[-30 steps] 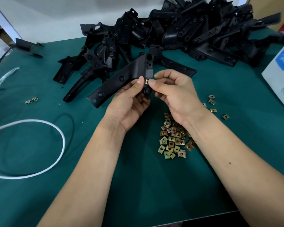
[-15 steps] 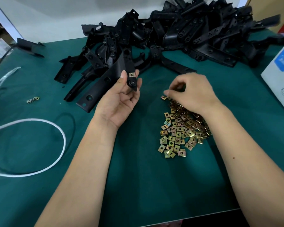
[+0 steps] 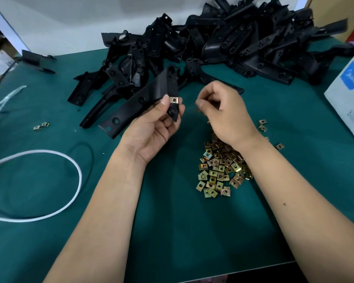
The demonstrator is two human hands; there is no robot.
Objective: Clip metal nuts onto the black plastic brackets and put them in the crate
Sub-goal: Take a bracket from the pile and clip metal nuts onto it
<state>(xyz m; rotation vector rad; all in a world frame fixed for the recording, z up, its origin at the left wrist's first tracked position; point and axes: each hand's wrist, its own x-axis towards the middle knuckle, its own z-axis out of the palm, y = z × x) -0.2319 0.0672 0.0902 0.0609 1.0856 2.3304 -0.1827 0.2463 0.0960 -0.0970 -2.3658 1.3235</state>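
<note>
Bench: green mat (image 3: 172,231) under my arms, pale wall at the far edge.
Bracket in hand: my left hand (image 3: 151,127) holds a black plastic bracket (image 3: 143,99) above the mat, left of centre, fingers curled round its near end and thumb pressed beside the clip.
Fitted nut: one metal nut (image 3: 173,100) sits clipped on the bracket's near tab, just beside my thumb tip.
Right hand: my right hand (image 3: 225,113) hangs just right of the bracket, apart from it, fingers curled with thumb against forefinger; I cannot tell whether a nut is pinched there.
Loose nuts: a heap of brass-coloured nuts (image 3: 219,170) lies on the mat under my right wrist, with a few strays (image 3: 263,124) to its right and two more (image 3: 41,126) far left.
Bracket stock: a big pile of black brackets (image 3: 233,43) along the far side.
Other things: white box (image 3: 347,99) at the right edge, white cord loop (image 3: 78,176) near left.
</note>
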